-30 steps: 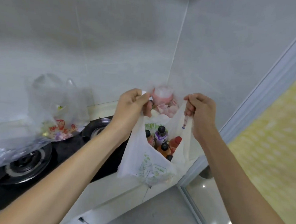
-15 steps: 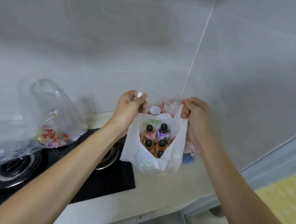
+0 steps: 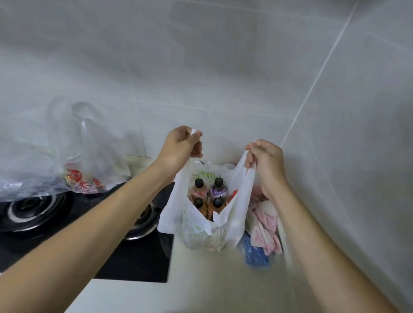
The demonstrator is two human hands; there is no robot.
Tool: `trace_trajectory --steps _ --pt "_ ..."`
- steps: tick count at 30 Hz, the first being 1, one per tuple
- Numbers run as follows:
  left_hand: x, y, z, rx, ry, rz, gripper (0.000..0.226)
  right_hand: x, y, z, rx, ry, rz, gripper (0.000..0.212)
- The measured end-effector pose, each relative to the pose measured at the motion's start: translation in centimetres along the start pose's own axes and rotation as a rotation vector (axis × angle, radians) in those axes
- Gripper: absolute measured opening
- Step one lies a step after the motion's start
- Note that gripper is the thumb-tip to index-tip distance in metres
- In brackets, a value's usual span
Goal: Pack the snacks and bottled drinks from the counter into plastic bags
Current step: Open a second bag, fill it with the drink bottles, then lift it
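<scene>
Left hand: we see the left hand [image 3: 179,146] raised over the counter, its fingers curled tight round the left handle of the white bag.
Right hand: the right hand [image 3: 265,160] is level with it, pinching the right handle in curled fingers.
White bag: the white bag [image 3: 204,226] hangs open between our two hands, its base on or just above the counter [image 3: 206,286]; we cannot tell which.
Bottles: four black-capped bottles [image 3: 207,195] stand upright inside the bag, packed together.
Clear bag: a clear bag [image 3: 61,161] with red-printed snacks sits on the far left, partly over the stove [image 3: 73,235].
Cloth: a pink cloth [image 3: 265,225] lies just right of the white bag, against the wall.
</scene>
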State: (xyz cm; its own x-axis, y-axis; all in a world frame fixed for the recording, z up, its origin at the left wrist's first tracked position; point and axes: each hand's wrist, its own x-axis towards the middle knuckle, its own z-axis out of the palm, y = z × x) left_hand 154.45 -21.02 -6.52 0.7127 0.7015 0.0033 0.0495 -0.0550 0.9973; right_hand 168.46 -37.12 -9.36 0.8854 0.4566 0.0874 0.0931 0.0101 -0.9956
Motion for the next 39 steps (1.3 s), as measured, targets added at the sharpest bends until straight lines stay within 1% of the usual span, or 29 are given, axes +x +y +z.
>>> trace_trajectory --steps 3,6,10,14,17,21,25,30,32,37,39 --pt "0.1 -0.9 -0.3 0.045 -0.053 -0.003 0.02 0.2 1.2 -0.2 -0.055 -0.049 0.01 0.024" --pt "0.0 -1.7 -0.3 0.058 -0.098 0.028 0.021 0.0 2.2 -0.3 -0.057 -0.037 0.006 0.027" --pt "0.3 -2.2 -0.6 0.048 -0.102 0.042 0.021 -0.4 2.5 -0.3 -0.086 -0.025 -0.001 0.025" --pt "0.3 -3.2 -1.1 0.059 -0.112 -0.012 0.02 -0.9 2.6 -0.5 -0.123 -0.032 0.01 0.025" --pt "0.0 -4.1 -1.2 0.072 -0.143 -0.041 0.022 -1.3 2.8 -0.6 -0.174 -0.039 0.015 0.024" --pt "-0.9 -6.3 -1.5 0.154 -0.207 -0.047 0.03 -2.2 3.5 -0.7 -0.244 -0.035 0.032 0.02" --pt "-2.0 -8.2 -2.1 0.168 -0.194 -0.061 0.032 -3.3 4.4 -0.6 -0.272 -0.023 0.036 0.016" --pt "-2.2 -8.6 -2.8 0.195 -0.169 -0.058 0.027 -4.8 5.2 -0.3 -0.276 -0.04 0.047 0.011" --pt "-2.4 -8.4 -2.9 0.281 -0.152 -0.048 0.026 -5.3 5.2 -0.2 -0.289 -0.059 0.049 0.011" --pt "-2.8 -8.3 -4.0 0.666 -0.083 0.123 0.026 -5.4 4.9 0.1 -0.331 -0.1 -0.006 0.01" --pt "-3.2 -7.9 -4.3 0.767 -0.05 0.179 0.026 -5.4 4.4 0.1 -0.339 -0.103 -0.041 0.007"
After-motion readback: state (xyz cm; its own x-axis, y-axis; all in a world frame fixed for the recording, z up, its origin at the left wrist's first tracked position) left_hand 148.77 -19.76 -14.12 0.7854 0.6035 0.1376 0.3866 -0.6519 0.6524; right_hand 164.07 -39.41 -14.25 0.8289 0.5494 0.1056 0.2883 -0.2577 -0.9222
